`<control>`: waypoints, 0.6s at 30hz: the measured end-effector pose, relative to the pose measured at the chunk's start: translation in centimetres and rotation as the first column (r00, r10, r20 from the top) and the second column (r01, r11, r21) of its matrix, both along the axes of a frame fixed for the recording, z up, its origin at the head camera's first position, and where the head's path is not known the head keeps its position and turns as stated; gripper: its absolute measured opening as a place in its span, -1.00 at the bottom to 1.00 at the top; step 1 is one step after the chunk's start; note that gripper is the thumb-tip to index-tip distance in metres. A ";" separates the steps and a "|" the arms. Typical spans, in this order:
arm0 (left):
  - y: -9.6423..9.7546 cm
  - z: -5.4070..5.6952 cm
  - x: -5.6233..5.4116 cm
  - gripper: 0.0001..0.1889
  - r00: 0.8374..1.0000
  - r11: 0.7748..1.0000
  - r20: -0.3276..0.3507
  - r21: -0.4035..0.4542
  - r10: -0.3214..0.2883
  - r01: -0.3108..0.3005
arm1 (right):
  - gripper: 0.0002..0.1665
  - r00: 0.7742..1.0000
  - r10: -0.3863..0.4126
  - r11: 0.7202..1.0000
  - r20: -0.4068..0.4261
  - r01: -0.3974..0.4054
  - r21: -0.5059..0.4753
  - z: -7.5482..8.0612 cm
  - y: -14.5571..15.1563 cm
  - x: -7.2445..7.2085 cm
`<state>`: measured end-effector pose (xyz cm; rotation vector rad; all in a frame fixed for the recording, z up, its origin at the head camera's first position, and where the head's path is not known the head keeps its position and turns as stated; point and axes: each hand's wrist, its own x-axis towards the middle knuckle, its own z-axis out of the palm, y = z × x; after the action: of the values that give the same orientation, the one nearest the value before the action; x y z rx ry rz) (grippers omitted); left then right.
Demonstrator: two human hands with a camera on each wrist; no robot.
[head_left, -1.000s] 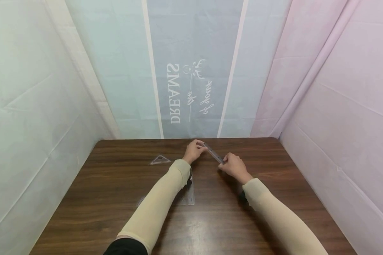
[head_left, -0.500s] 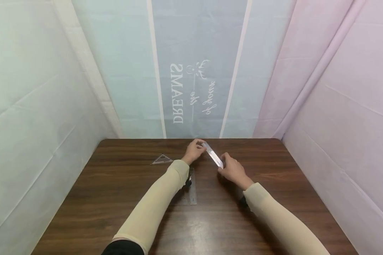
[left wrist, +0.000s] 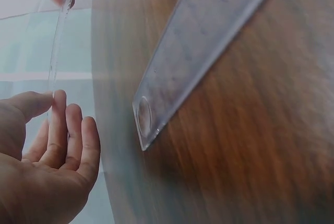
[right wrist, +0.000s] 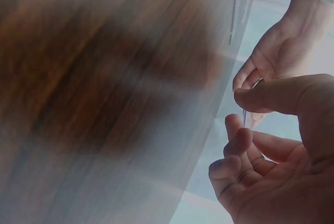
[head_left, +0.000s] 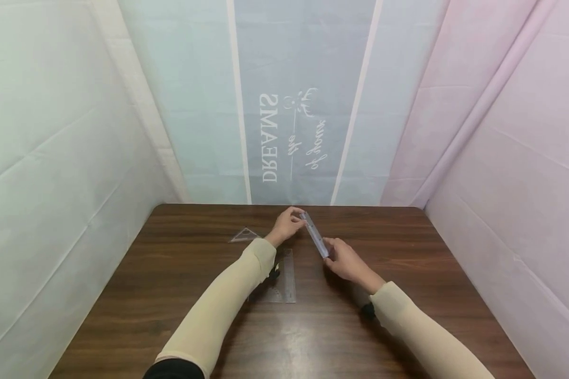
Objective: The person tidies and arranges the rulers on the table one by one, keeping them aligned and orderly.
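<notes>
Between my two hands, a clear plastic ruler [head_left: 314, 235] is held over the far part of the table. At its far end, my left hand [head_left: 286, 223] pinches it between thumb and index finger, the other fingers loosely bent. The near end is between the thumb and fingers of my right hand [head_left: 348, 261]. In the left wrist view the ruler [left wrist: 58, 46] appears edge-on; in the right wrist view only a thin sliver of it shows past my right thumb [right wrist: 269, 96]. Another clear ruler [head_left: 289, 276] lies on the table below the hands.
A clear triangular set square [head_left: 245, 236] lies left of my left hand, its right corner beside the wrist. My left sleeve [head_left: 227, 295] partly hides a clear, marked piece [head_left: 276, 296] beside the lying ruler. Fabric walls border the wooden table [head_left: 389, 337].
My right hand has come nearer to me with its end of the ruler, so the ruler points more straight away from me. My left hand keeps its pinch. The head view has shifted slightly.
</notes>
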<state>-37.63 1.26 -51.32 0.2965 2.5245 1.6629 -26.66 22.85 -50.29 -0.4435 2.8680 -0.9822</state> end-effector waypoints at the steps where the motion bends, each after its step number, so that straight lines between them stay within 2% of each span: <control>1: -0.1 0.0 0.2 -0.63 1.000 1.000 -0.001 0.005 -0.005 0.005 | -0.25 1.000 0.007 1.000 0.002 -0.007 -0.004 0.0 0.0 0.1; 9: -1.1 0.5 1.6 -0.63 0.999 0.998 -0.009 0.031 -0.052 0.052 | -0.30 0.998 0.067 0.997 -0.016 -0.067 -0.033 0.4 -0.2 1.3; 14: -2.0 0.5 2.5 -0.63 0.996 0.996 -0.013 0.008 -0.085 0.085 | -0.34 0.998 0.070 0.997 -0.005 -0.070 -0.037 0.4 -0.1 1.8; 18: -2.6 0.4 3.3 -0.58 0.990 0.990 0.014 -0.007 -0.142 0.142 | -0.37 0.996 0.093 0.995 -0.009 -0.093 -0.037 0.2 0.0 2.3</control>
<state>-34.30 -1.38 -50.94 0.4514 2.4373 1.5960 -24.38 22.85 -50.09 -0.5791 2.8110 -1.0223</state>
